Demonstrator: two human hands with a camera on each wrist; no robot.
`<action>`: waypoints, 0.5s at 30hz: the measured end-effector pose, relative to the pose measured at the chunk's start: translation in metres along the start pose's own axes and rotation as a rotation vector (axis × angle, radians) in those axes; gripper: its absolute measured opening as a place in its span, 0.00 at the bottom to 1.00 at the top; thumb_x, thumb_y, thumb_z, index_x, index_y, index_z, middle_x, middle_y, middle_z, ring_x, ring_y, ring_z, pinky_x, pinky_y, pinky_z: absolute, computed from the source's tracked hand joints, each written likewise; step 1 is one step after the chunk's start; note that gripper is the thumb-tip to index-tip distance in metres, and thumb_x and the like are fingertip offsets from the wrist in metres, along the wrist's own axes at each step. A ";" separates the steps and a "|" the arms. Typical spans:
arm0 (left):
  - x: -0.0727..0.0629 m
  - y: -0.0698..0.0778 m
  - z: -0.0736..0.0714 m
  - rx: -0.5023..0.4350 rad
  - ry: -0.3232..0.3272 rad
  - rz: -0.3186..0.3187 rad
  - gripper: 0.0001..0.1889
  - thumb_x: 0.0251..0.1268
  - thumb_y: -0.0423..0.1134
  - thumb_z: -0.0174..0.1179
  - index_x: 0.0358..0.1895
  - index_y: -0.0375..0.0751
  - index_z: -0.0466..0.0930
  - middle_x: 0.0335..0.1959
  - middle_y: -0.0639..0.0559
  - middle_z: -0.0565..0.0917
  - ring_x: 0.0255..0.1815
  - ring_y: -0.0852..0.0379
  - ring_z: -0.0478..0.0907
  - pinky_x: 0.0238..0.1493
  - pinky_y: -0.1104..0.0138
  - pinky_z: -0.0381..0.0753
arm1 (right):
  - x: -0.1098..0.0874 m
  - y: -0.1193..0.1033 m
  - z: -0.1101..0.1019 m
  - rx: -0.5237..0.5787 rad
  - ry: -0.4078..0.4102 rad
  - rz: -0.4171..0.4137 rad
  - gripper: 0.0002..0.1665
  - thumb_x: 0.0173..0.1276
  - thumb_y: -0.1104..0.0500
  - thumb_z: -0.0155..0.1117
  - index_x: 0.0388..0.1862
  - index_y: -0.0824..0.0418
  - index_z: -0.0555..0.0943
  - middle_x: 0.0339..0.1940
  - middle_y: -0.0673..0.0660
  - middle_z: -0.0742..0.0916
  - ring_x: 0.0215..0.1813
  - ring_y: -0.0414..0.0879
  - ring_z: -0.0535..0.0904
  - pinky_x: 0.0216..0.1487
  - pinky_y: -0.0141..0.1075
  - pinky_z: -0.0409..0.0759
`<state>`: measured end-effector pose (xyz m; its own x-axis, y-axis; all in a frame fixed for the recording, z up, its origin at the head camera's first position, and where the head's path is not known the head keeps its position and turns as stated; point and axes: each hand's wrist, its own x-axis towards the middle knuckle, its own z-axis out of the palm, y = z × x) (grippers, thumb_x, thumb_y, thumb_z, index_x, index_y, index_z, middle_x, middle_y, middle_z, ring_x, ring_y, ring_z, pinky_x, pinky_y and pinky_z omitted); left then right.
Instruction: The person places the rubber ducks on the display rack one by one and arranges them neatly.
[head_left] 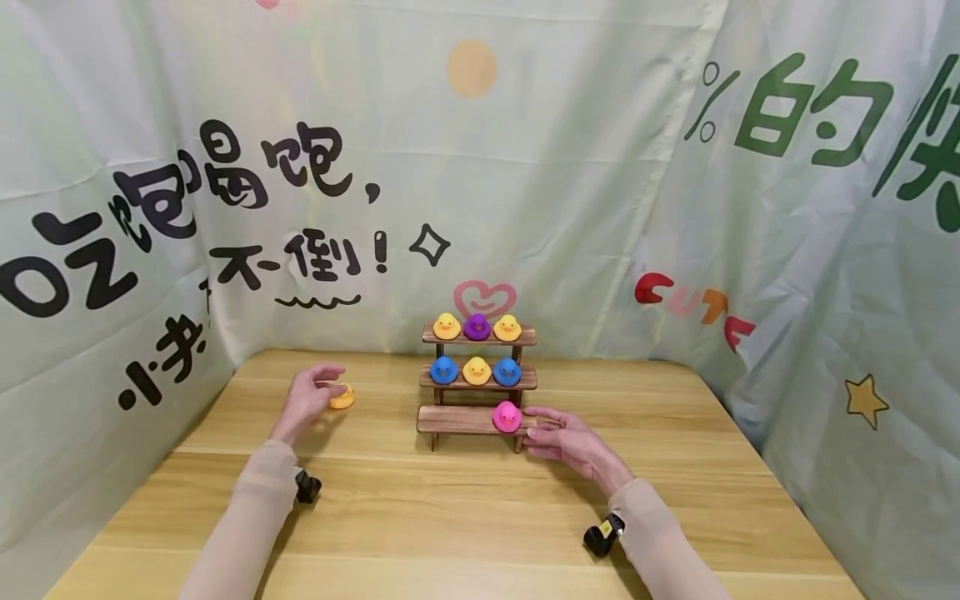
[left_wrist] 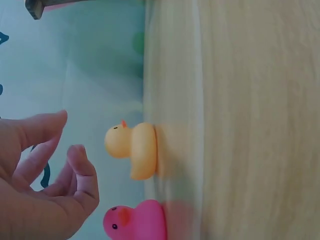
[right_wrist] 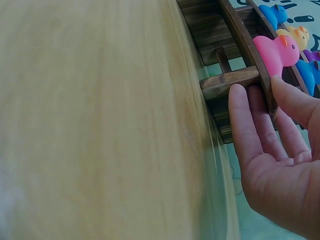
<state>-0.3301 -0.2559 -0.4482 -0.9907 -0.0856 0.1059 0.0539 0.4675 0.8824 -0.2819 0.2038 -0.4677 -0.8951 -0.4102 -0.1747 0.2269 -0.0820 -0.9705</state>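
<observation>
My left hand [head_left: 306,404] hovers beside a yellow rubber duck [head_left: 342,397], its fingers bent and holding nothing. In the left wrist view that yellow duck [left_wrist: 142,150] stands on the table just apart from the fingertips [left_wrist: 77,152], with a pink rubber duck [left_wrist: 142,222] near it; the hand hides this pink one in the head view. My right hand [head_left: 573,442] holds the right end of a three-tier wooden stand [head_left: 457,419], thumb at the board's top edge and fingers under it. Close to that thumb, another pink duck [right_wrist: 275,52] sits on the bottom tier.
Yellow ducks flank a purple duck [head_left: 477,327] on the top tier. On the middle tier, a yellow duck [head_left: 476,371] sits between blue ducks. The wooden table [head_left: 450,517] ends at printed fabric [head_left: 570,167] behind and at both sides.
</observation>
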 end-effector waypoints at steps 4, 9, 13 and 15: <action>0.001 -0.001 0.003 -0.004 -0.016 -0.025 0.23 0.66 0.30 0.60 0.64 0.31 0.71 0.65 0.30 0.71 0.64 0.37 0.69 0.64 0.52 0.72 | 0.001 0.000 -0.001 -0.003 0.004 -0.001 0.33 0.70 0.68 0.59 0.73 0.67 0.63 0.45 0.56 0.84 0.48 0.49 0.85 0.57 0.44 0.81; 0.002 -0.004 0.008 -0.013 -0.032 -0.044 0.24 0.66 0.28 0.58 0.65 0.30 0.70 0.64 0.29 0.69 0.65 0.37 0.65 0.66 0.48 0.67 | 0.001 0.001 -0.002 -0.003 0.009 0.002 0.34 0.70 0.67 0.60 0.73 0.67 0.63 0.47 0.57 0.84 0.49 0.49 0.85 0.58 0.45 0.81; 0.003 -0.007 0.011 0.011 -0.049 -0.050 0.23 0.66 0.28 0.57 0.65 0.29 0.71 0.61 0.29 0.71 0.61 0.39 0.66 0.63 0.52 0.70 | 0.001 0.001 -0.002 -0.007 0.011 0.001 0.35 0.69 0.66 0.62 0.73 0.67 0.62 0.47 0.57 0.85 0.50 0.50 0.85 0.58 0.45 0.81; 0.004 -0.007 0.012 0.022 -0.061 -0.051 0.22 0.66 0.29 0.57 0.64 0.29 0.71 0.61 0.30 0.72 0.60 0.41 0.68 0.60 0.55 0.72 | 0.001 0.001 -0.002 -0.004 0.010 -0.004 0.35 0.69 0.66 0.62 0.73 0.66 0.63 0.47 0.57 0.85 0.50 0.49 0.85 0.57 0.45 0.81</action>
<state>-0.3363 -0.2490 -0.4596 -0.9979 -0.0567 0.0325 0.0011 0.4829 0.8757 -0.2836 0.2055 -0.4690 -0.8998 -0.4009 -0.1723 0.2217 -0.0798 -0.9718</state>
